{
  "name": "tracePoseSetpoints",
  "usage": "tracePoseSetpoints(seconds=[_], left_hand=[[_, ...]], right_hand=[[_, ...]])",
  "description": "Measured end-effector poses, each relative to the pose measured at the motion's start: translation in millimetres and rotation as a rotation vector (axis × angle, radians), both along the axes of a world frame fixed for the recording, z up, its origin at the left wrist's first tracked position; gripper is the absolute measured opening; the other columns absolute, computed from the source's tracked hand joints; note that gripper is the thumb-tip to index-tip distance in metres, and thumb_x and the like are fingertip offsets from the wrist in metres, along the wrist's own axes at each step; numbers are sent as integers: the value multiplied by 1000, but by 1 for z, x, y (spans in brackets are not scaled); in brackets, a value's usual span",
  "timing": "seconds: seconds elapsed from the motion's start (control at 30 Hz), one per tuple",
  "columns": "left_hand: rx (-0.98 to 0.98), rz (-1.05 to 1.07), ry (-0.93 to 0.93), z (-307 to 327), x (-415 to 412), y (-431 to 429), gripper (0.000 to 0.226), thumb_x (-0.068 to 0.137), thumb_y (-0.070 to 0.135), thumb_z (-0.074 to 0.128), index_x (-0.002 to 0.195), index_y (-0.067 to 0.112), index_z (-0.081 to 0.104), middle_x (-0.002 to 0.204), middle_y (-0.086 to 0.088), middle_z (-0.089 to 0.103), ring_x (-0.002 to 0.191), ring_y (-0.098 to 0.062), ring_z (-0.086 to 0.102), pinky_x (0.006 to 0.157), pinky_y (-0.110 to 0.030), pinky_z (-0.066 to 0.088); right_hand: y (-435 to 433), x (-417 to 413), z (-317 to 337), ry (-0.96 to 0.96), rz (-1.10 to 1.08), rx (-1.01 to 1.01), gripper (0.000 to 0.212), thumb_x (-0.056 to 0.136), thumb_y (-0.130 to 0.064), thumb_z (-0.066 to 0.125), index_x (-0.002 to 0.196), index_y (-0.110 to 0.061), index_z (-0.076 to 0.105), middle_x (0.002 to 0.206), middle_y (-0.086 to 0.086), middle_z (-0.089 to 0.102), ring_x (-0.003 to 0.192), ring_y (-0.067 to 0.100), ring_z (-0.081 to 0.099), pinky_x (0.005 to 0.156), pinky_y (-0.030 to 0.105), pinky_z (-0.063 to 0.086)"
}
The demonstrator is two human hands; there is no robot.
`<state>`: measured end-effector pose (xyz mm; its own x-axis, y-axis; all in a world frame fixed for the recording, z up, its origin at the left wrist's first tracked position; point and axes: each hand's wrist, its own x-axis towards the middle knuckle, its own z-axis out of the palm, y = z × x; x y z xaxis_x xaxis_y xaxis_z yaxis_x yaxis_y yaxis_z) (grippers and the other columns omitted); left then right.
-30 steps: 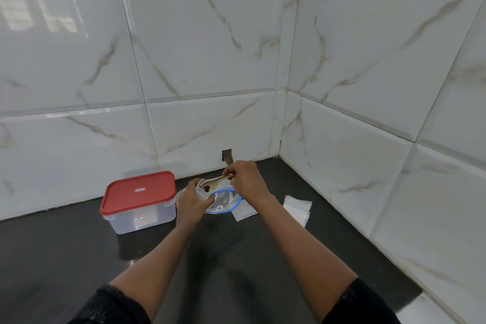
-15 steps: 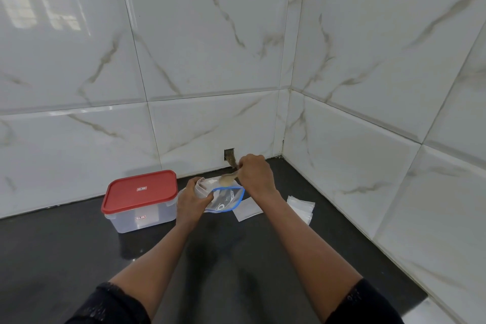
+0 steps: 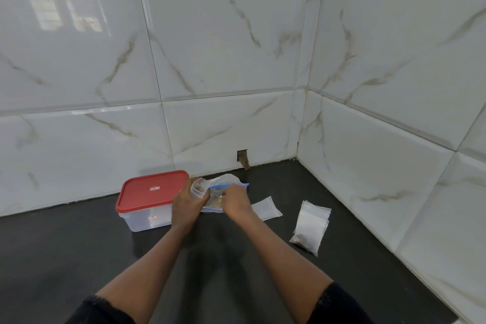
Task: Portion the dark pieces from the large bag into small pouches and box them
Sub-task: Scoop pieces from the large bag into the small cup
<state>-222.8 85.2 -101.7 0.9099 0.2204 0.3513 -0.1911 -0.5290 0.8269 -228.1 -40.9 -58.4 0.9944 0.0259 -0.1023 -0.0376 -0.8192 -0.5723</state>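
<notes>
While your left hand point(image 3: 185, 202) grips the pouch point(image 3: 197, 188) just right of the box point(image 3: 152, 189), hold its mouth upright beside the bag point(image 3: 226, 181); your right hand point(image 3: 235, 200) curls at the bag's mouth, whether grasping pieces I cannot tell; lift few, spilling none on the table point(image 3: 79, 258).

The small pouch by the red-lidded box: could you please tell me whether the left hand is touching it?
Touching. The head view shows the left hand gripping the small pouch, fingers curled round it, right beside the large bag.

Box point(image 3: 147, 208) left of large bag point(image 3: 226, 181); pouches point(image 3: 310, 229) to its right, on countertop point(image 3: 79, 258).
</notes>
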Motion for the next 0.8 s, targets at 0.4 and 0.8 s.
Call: tracePoseSetpoints(seconds=[0.4,0.8], left_hand=[[97,-53,-89,3,2,17,36,77,17,76,109,10,62,95,-1,68,80,-12,60,68,-5,41],[117,-16,-97,10,8,22,37,75,18,77,108,8,63,93,-4,68,78,-12,58,64,-1,37]], right_hand=[[35,28,-34,221,-80,282,38,102,-16,33,133,1,48,137,16,50,126,26,47,57,-9,35],[41,52,-31,379,-48,202,48,97,-36,42,142,-17,38,142,7,43,131,24,42,112,35,35]])
